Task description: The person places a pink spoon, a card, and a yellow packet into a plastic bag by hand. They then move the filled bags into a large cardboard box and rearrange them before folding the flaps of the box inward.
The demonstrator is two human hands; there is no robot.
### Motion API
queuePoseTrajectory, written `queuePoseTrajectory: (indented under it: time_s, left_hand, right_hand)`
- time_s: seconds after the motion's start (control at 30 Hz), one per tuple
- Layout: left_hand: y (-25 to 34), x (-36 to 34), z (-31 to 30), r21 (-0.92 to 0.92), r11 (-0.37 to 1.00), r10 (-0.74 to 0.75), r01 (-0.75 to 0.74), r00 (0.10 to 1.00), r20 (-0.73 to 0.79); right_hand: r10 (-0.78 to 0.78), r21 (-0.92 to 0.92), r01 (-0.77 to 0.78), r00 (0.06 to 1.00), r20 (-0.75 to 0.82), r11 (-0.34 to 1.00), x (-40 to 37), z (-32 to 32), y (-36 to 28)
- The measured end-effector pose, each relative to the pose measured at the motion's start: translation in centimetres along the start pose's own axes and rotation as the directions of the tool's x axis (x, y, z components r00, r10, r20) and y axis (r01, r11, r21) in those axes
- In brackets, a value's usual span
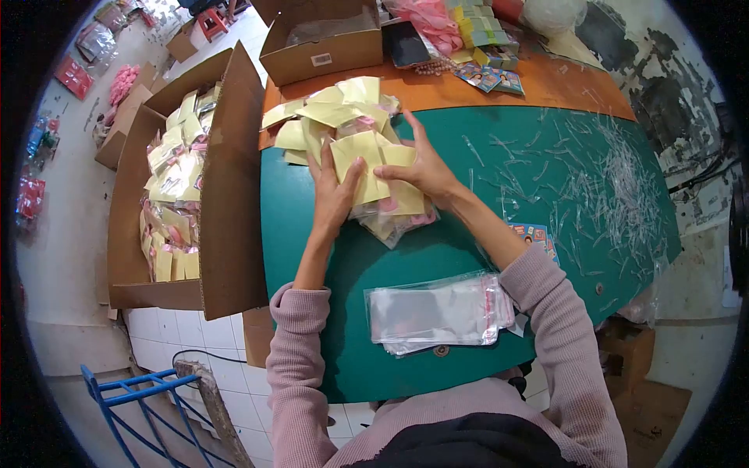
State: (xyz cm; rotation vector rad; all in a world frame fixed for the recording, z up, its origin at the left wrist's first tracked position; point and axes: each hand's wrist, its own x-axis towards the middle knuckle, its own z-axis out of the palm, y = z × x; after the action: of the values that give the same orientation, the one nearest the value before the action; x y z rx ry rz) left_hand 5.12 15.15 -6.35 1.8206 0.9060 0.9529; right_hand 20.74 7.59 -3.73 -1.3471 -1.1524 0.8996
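A heap of clear packets with pale yellow cards [343, 113] lies at the back left of the green table. Both my hands clasp a bunch of these yellow-card packets [363, 152] at the near side of the heap. My left hand [334, 187] presses on the bunch from the left, its thumb over the front. From the right, my right hand [425, 168] grips it with the thumb on a card and the fingers behind, partly hidden. Pink bits show inside some packets. Nearer my body lies a stack of clear plastic bags [433, 312].
A large cardboard box [230, 179] with more yellow-card packets stands left of the green table [312, 257]. Thin clear plastic strips [624, 179] are scattered on the right. Behind are an open carton [320, 66], a dark tray [406, 43] and printed cards [491, 78]. A blue metal frame [140, 390] stands lower left.
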Motion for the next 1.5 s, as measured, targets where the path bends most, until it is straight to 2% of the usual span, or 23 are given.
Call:
queuePoseTrajectory:
  time_s: [0.07,0.1,0.17,0.23,0.33,0.47,0.57,0.7,0.77,0.8,0.93,1.0,1.03,1.1,1.13,1.17,1.23,1.27,1.3,1.37,1.43,1.47,1.5]
  left_hand:
    - [-0.3,0.2,0.8,-0.352,0.932,-0.088,0.084,0.996,0.003]
    - [0.2,0.1,0.9,-0.350,0.933,-0.087,0.080,0.996,-0.007]
    - [1.2,0.0,1.3,-0.533,0.826,-0.164,0.182,0.983,0.082]
    - [4.1,-0.4,1.5,-0.572,0.793,-0.161,0.210,0.978,0.136]
    - [7.8,-0.9,2.0,-0.686,0.657,-0.184,0.313,0.949,0.257]
    - [10.2,-1.0,2.2,-0.742,0.564,-0.083,0.364,0.918,0.387]
    - [10.3,-0.9,2.0,-0.718,0.599,-0.045,0.354,0.911,0.411]
    - [9.3,-0.5,1.5,-0.737,0.578,-0.068,0.351,0.921,0.385]
    - [9.1,-0.4,1.3,-0.749,0.556,-0.085,0.360,0.921,0.380]
    - [8.8,-0.2,1.2,-0.740,0.581,-0.089,0.340,0.930,0.358]
    - [8.5,0.4,1.0,-0.723,0.614,-0.085,0.317,0.937,0.338]
    - [8.6,0.8,0.8,-0.748,0.588,-0.054,0.308,0.937,0.344]
    - [8.6,1.0,0.7,-0.773,0.560,-0.026,0.299,0.939,0.344]
    - [9.2,1.7,0.0,-0.762,0.596,0.020,0.254,0.944,0.330]
    - [9.5,2.1,-0.6,-0.753,0.616,0.035,0.233,0.946,0.321]
    - [9.9,2.6,-1.3,-0.743,0.635,0.050,0.211,0.949,0.312]
    - [11.1,3.2,-3.7,-0.768,0.600,0.017,0.222,0.957,0.289]
    - [9.1,3.4,-5.7,-0.570,0.815,0.215,-0.103,0.967,0.133]
    - [6.7,3.6,-8.2,-0.269,0.868,0.443,-0.416,0.896,0.043]
    - [6.5,4.9,-13.5,-0.127,0.912,0.387,-0.390,0.921,-0.048]
    - [4.5,7.9,-20.0,-0.460,0.774,0.436,-0.436,0.893,-0.113]
    - [1.2,10.3,-27.8,-0.161,0.894,0.407,-0.418,0.908,-0.100]
    - [-1.3,11.5,-33.5,0.155,0.920,0.377,-0.360,0.921,-0.099]
  right_hand:
    - [0.140,0.334,-0.139,0.990,0.019,0.932,-0.2,0.8,-0.4]
    - [0.135,0.333,-0.137,0.990,0.028,0.933,-0.3,1.0,-0.5]
    - [0.145,0.391,-0.127,0.989,-0.016,0.912,-0.7,0.6,-0.7]
    - [0.192,0.451,-0.150,0.980,-0.048,0.880,-1.8,0.0,-2.2]
    - [0.206,0.491,-0.136,0.974,-0.091,0.861,-3.3,-1.4,-4.9]
    - [0.153,0.431,-0.072,0.975,-0.158,0.900,-4.9,-2.9,-7.7]
    - [0.090,0.390,-0.017,0.981,-0.169,0.921,-5.2,-3.0,-8.2]
    - [0.064,0.293,-0.013,0.984,-0.165,0.956,-4.1,-2.4,-6.7]
    - [0.087,0.318,-0.042,0.988,-0.129,0.947,-3.8,-2.0,-6.7]
    - [0.084,0.228,-0.057,0.990,-0.112,0.972,-3.6,-2.2,-6.6]
    - [0.092,0.232,-0.055,0.984,-0.151,0.971,-3.7,-2.4,-6.8]
    - [0.103,0.313,-0.083,0.993,-0.050,0.946,-3.9,-3.5,-6.6]
    - [0.102,0.313,-0.079,0.993,-0.058,0.946,-4.0,-4.3,-6.4]
    - [0.199,0.295,-0.176,0.979,-0.047,0.939,-4.4,-5.9,-6.0]
    - [0.226,0.364,-0.164,0.965,-0.134,0.917,-4.8,-5.9,-5.8]
    - [0.226,0.364,-0.161,0.964,-0.143,0.917,-5.0,-6.3,-5.8]
    - [0.260,0.300,-0.208,0.955,-0.144,0.931,-5.6,-7.7,-5.8]
    - [0.258,0.300,-0.203,0.954,-0.156,0.932,-6.0,-8.2,-5.7]
    - [0.274,0.306,-0.225,0.953,-0.126,0.925,-6.6,-8.5,-5.5]
    - [0.287,0.311,-0.244,0.953,-0.101,0.919,-8.1,-9.2,-5.4]
    - [0.274,0.275,-0.258,0.962,-0.019,0.926,-10.2,-10.0,-6.1]
    - [0.271,0.274,-0.255,0.962,-0.024,0.927,-11.3,-10.4,-6.4]
    - [0.279,0.254,-0.268,0.960,-0.007,0.929,-12.5,-10.9,-6.6]
